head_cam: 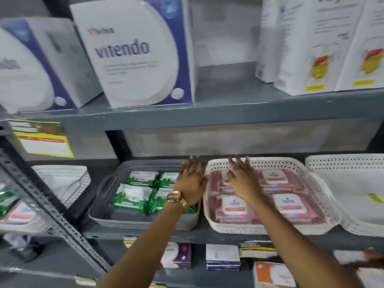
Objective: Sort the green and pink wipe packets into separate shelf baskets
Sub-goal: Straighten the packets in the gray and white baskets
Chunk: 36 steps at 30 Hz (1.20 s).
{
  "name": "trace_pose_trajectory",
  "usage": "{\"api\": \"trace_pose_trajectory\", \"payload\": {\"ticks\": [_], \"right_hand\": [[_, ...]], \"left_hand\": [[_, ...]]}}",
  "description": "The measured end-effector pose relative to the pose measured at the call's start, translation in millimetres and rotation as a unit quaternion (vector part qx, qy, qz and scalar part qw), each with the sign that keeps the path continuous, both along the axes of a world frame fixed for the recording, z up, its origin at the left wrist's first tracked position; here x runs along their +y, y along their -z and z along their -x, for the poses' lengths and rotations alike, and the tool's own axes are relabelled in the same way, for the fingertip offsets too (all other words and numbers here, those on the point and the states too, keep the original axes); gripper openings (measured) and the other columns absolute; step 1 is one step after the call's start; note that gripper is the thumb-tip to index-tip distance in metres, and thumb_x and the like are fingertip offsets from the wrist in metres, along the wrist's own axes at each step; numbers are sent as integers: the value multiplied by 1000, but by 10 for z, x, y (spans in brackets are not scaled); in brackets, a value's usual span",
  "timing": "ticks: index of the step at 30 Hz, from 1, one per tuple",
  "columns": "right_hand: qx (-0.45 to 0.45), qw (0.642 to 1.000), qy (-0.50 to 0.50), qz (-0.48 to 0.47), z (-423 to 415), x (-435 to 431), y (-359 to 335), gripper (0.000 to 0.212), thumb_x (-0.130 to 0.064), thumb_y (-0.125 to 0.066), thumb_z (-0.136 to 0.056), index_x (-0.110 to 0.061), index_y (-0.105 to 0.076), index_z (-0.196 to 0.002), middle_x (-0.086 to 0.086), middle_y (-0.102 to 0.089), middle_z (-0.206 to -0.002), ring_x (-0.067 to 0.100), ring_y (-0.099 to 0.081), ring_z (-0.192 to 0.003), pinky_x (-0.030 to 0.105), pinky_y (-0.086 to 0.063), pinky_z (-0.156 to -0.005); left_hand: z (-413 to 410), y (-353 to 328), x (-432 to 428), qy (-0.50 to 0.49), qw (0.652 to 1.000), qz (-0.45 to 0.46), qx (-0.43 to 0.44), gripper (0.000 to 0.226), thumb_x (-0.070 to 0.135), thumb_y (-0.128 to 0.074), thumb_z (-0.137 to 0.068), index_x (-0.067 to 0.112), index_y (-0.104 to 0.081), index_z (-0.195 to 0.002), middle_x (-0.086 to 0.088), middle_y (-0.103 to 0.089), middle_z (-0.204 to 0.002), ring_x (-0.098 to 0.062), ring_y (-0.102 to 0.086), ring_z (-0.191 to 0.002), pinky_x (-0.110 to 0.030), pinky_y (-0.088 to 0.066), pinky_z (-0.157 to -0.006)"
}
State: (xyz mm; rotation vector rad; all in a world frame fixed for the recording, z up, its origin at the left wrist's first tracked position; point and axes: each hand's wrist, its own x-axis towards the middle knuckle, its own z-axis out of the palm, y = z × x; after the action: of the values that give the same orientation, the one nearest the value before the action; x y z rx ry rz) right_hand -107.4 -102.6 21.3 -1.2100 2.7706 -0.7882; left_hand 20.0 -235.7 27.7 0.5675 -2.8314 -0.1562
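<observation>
A grey basket (143, 222) on the middle shelf holds several green wipe packets (134, 194). Right of it, a white basket (257, 228) holds several pink wipe packets (291, 204). My left hand (192, 180), with a ring and a gold watch at the wrist, hovers flat over the right side of the grey basket with fingers spread. My right hand (244, 179) hovers flat over the left part of the white basket, fingers apart. Neither hand holds a packet.
Another white basket (353, 223) stands at the far right and one (68, 183) at the left. Large boxes (135, 53) fill the upper shelf. A slanted metal shelf post (52, 215) crosses the left. Small boxes (223, 257) lie on the shelf below.
</observation>
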Motion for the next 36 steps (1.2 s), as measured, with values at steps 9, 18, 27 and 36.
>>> {"api": "trace_pose_trajectory", "payload": {"ticks": [9, 18, 27, 36], "right_hand": [[-39, 988, -133, -60, -1447, -1178, 91, 34, -18, -49, -96, -7, -57, -127, 12, -47, -144, 34, -40, -133, 43, -39, -107], [-75, 986, -84, -121, -1583, -1195, 337, 51, -14, -65, -88, -9, -49, -136, 7, -33, -155, 29, -29, -144, 43, -29, -118], [-73, 989, -64, -115, -1608, -1226, 345, 50, -12, -62, -89, -14, -49, -136, 5, -31, -156, 31, -27, -144, 48, -32, -115], [19, 995, -59, -80, -1508, -1263, 271, 47, -43, -44, -95, -21, -46, -136, 4, -14, -161, 30, -6, -149, 52, 6, -117]], "left_hand": [[-1440, 155, -1250, -199, 961, -101, -162, 61, 30, -36, -100, 22, -5, -152, -13, -2, -160, -40, 0, -145, -51, -13, -118], [-1629, 271, -1264, -241, 949, -129, -158, 43, 36, -43, -98, 38, -35, -139, -7, -40, -142, -37, -52, -118, -49, -49, -94], [-1638, 271, -1260, -241, 951, -104, -165, 51, 31, -46, -99, 40, -26, -145, -11, -28, -153, -39, -51, -121, -48, -52, -93], [-1581, 197, -1323, -241, 961, -62, -124, 70, 53, -28, -98, 23, 7, -151, -14, -3, -160, -39, -15, -143, -55, -32, -110]]}}
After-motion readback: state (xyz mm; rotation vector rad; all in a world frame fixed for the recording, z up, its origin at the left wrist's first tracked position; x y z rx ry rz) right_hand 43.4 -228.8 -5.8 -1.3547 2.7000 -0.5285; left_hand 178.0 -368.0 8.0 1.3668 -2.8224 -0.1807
